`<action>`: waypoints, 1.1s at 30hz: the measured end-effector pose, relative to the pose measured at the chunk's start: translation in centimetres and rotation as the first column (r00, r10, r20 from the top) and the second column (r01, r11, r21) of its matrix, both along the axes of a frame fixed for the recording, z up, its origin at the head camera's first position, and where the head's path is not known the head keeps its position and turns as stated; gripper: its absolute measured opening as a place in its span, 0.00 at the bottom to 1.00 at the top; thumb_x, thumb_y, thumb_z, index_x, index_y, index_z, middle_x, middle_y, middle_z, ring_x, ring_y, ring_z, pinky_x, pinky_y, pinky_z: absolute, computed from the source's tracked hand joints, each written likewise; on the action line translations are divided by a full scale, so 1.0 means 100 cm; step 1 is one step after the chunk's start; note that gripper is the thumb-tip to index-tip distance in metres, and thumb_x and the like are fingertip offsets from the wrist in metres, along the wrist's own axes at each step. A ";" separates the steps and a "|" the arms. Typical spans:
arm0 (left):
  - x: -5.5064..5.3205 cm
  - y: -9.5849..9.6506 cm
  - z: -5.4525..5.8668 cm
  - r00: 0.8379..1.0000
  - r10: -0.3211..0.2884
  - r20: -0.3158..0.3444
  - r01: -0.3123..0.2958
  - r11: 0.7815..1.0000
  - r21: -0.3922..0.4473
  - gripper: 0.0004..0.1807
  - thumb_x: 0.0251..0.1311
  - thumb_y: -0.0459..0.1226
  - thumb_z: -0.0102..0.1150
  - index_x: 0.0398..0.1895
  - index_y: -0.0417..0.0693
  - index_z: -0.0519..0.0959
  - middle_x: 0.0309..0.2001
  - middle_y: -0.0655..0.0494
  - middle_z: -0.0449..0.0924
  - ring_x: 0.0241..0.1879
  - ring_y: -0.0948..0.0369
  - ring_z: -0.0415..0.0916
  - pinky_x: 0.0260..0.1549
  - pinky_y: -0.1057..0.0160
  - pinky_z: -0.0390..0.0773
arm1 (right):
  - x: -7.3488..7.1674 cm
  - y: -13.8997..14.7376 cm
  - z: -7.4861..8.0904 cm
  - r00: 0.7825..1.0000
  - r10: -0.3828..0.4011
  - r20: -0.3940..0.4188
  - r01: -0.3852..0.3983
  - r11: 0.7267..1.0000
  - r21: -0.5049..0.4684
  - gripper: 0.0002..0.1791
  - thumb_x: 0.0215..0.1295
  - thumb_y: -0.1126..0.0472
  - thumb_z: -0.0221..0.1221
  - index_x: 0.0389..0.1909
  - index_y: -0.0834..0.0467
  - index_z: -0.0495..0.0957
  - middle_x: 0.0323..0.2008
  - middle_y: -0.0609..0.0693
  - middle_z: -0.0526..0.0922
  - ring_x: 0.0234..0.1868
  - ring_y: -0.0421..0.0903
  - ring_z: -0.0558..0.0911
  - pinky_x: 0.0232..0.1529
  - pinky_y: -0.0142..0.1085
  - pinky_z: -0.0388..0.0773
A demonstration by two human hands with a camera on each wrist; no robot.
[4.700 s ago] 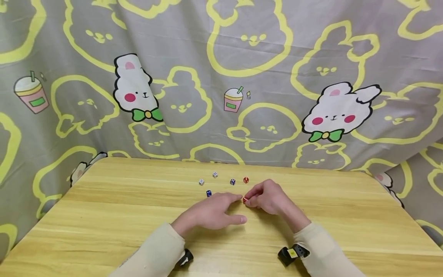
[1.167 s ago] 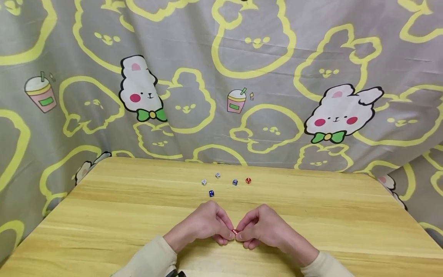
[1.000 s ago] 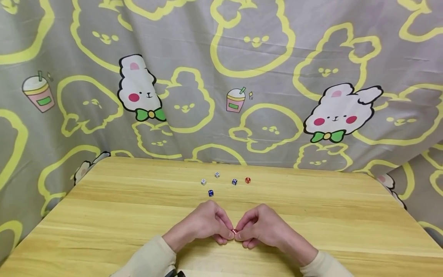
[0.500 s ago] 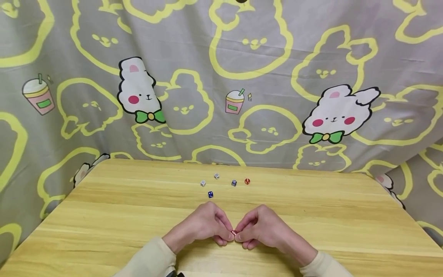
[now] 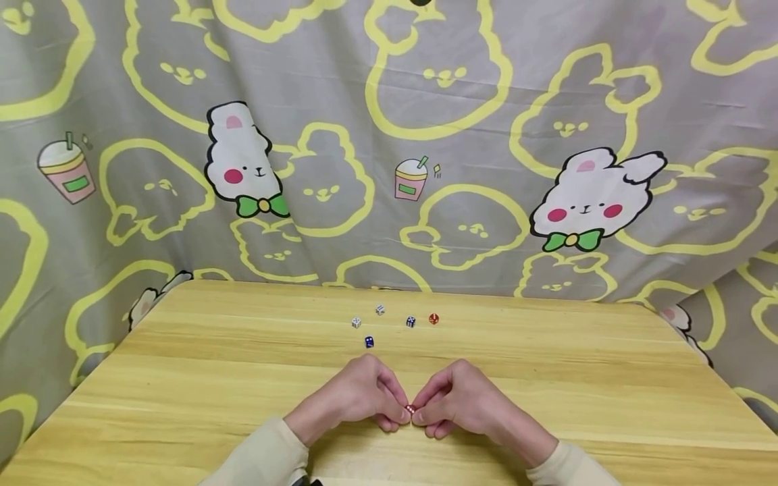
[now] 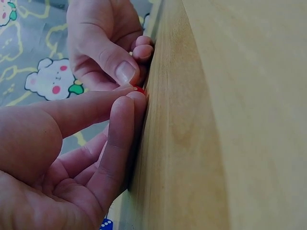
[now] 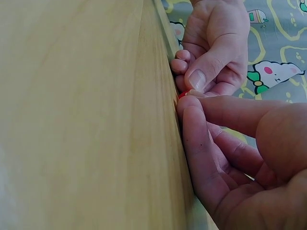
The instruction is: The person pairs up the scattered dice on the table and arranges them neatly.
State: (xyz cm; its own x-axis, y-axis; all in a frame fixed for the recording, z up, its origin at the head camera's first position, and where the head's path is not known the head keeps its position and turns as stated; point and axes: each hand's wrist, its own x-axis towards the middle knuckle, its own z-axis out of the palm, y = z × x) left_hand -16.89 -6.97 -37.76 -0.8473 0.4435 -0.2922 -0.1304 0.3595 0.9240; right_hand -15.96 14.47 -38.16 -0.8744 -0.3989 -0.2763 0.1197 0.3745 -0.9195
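The wood-grained desk (image 5: pixel 231 378) was occupied toward its far edge by two white dice (image 5: pixel 356 322), two blue dice (image 5: pixel 369 342) and a red die (image 5: pixel 433 318).

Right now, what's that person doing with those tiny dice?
The person's left hand and right hand are pinching one small red die between them, down close to the wooden table. Farther back lie two white dice, two blue dice and a second red die; neither hand is touching those.

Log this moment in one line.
left hand: pinches red die | right hand: pinches it too | table: two white dice, two blue dice, another red die
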 end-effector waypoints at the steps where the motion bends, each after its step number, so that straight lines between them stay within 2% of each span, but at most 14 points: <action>1: 0.000 0.000 0.000 1.000 0.000 0.001 0.000 1.000 -0.002 0.06 0.52 0.24 0.76 0.29 0.38 0.86 0.24 0.47 0.89 0.19 0.63 0.83 0.26 0.64 0.89 | 0.000 0.000 0.000 1.000 0.000 0.003 0.000 1.000 0.000 0.08 0.57 0.68 0.76 0.37 0.65 0.90 0.25 0.53 0.90 0.22 0.41 0.87 0.29 0.37 0.90; 15: 0.000 -0.002 0.002 1.000 -0.003 -0.006 0.003 1.000 -0.001 0.06 0.51 0.25 0.77 0.29 0.38 0.87 0.25 0.45 0.90 0.20 0.61 0.86 0.27 0.61 0.90 | -0.002 -0.002 0.001 1.000 0.004 -0.006 -0.004 1.000 -0.003 0.08 0.56 0.68 0.77 0.35 0.65 0.89 0.24 0.53 0.89 0.22 0.41 0.86 0.28 0.37 0.90; 24: 0.000 -0.001 -0.001 1.000 -0.004 0.008 0.004 1.000 0.004 0.06 0.51 0.24 0.77 0.29 0.37 0.86 0.25 0.45 0.90 0.20 0.62 0.84 0.26 0.62 0.90 | 0.000 0.001 0.000 1.000 0.006 0.022 -0.005 1.000 -0.015 0.08 0.57 0.69 0.76 0.36 0.66 0.89 0.25 0.54 0.89 0.22 0.41 0.86 0.28 0.36 0.89; 33: -0.001 -0.001 0.000 1.000 -0.008 0.004 0.008 1.000 0.004 0.07 0.52 0.24 0.77 0.29 0.37 0.86 0.26 0.45 0.90 0.20 0.61 0.85 0.26 0.62 0.90 | -0.008 0.005 0.006 1.000 -0.001 -0.005 0.001 1.000 -0.008 0.12 0.59 0.66 0.75 0.41 0.66 0.87 0.26 0.52 0.89 0.25 0.43 0.87 0.31 0.37 0.89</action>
State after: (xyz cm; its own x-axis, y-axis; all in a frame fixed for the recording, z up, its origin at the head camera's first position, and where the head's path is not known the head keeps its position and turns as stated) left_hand -17.00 -7.09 -37.80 -0.8425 0.4512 -0.2941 -0.1318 0.3568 0.9248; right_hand -16.75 15.02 -37.53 -0.8761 -0.4005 -0.2683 0.1150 0.3669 -0.9231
